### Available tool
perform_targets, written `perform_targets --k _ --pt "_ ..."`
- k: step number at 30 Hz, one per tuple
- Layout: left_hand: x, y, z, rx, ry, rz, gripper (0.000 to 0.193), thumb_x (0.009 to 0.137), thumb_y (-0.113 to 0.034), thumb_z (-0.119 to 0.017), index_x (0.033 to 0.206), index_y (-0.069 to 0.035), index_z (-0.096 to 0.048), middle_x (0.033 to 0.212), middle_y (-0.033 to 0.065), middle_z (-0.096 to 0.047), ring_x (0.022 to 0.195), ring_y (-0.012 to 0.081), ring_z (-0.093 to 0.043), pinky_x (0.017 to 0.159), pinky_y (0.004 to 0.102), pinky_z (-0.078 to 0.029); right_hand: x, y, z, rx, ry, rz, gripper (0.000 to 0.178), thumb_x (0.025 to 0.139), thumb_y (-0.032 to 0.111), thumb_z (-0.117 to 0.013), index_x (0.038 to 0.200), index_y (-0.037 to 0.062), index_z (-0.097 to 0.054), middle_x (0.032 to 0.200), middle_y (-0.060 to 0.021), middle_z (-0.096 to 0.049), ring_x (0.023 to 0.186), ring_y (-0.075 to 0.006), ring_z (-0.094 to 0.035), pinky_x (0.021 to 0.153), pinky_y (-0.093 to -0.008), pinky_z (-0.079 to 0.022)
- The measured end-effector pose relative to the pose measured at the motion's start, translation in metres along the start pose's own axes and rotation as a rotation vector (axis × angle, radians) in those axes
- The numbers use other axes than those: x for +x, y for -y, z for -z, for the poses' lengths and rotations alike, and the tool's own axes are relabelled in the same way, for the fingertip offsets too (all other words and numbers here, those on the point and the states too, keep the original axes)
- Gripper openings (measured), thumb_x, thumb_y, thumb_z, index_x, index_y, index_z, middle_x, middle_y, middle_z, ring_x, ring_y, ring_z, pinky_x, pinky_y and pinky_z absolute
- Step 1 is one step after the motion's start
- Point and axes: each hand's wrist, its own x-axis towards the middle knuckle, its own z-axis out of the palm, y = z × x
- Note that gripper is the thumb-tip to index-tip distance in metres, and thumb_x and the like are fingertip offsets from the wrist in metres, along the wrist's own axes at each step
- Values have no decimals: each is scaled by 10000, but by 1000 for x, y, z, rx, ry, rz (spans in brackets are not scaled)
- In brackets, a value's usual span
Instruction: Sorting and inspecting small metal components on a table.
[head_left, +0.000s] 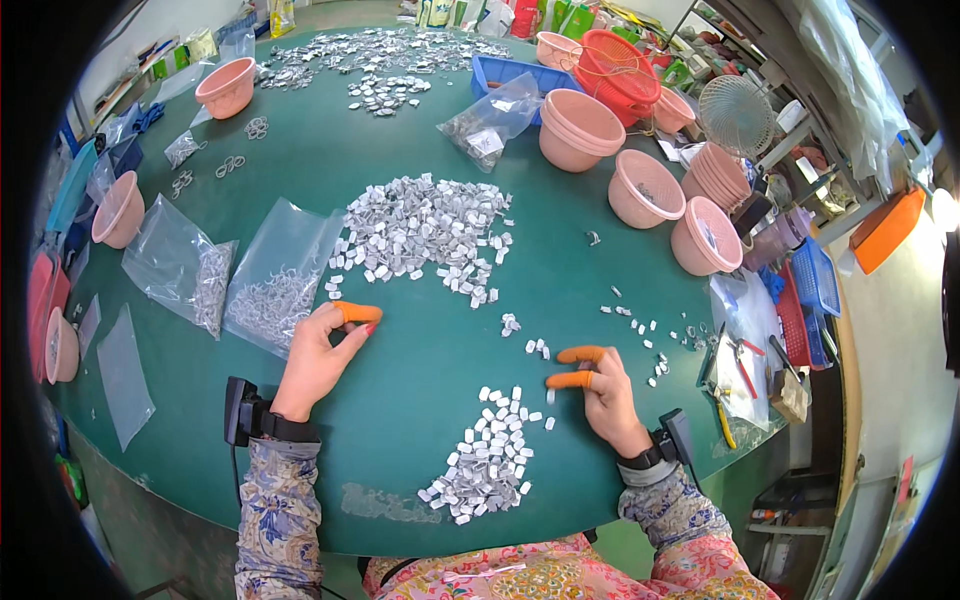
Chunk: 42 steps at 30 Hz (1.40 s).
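Note:
My left hand (322, 352) is over the green table, below a large heap of small whitish-grey metal pieces (420, 225). An orange finger cot covers its index finger, and the thumb tip meets it in a pinch; anything between them is hidden. My right hand (606, 396) reaches in from the right with two orange-cotted fingers stretched out and apart. Just by those fingertips lies a loose piece (550, 397), with a small group of pieces (537, 348) beyond. Nearer to me, between my forearms, spreads a second heap of pieces (485, 465).
Clear plastic bags of metal parts (280, 300) lie left of the big heap. Pink baskets (582, 130) and a blue tray (500, 72) stand at the far right. Pliers (745, 370) rest at the right edge. More pieces (385, 95) cover the far end.

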Motion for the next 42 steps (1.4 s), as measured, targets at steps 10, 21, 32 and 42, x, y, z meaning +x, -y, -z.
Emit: perform_targets --k 10,21,32,42 --pt "-1 -2 0 -36 11 21 222 881 -36 -675 1092 -18 -743 858 26 -624 773 111 -535 739 263 -438 25 -6 -12 -109 -85 -119 251 789 110 -798 1027 93 -720 1043 -74 -608 972 -269 -538 842 -378 -470" --pt "-1 -4 0 -38 20 28 220 886 -24 -661 1091 -1 -739 867 9 -617 799 98 -525 768 248 -434 14 -11 1 -74 -107 -147 305 835 -92 -605 1018 99 -757 994 -84 -626 896 -294 -563 809 -368 -478" --pt "-1 -3 2 -30 21 38 219 886 -26 -666 1091 -1 -739 871 11 -618 797 100 -525 763 248 -433 16 12 -3 -15 -66 -137 408 819 -142 -536 1089 96 -729 1041 -101 -639 954 -302 -584 835 -375 -488" --pt "0 -6 0 -44 22 25 214 885 -26 -668 1085 2 -739 871 16 -626 792 102 -532 766 250 -440 11 23 -5 21 22 -36 526 766 -153 -517 1140 132 -753 1108 -79 -641 952 -285 -556 821 -357 -480"
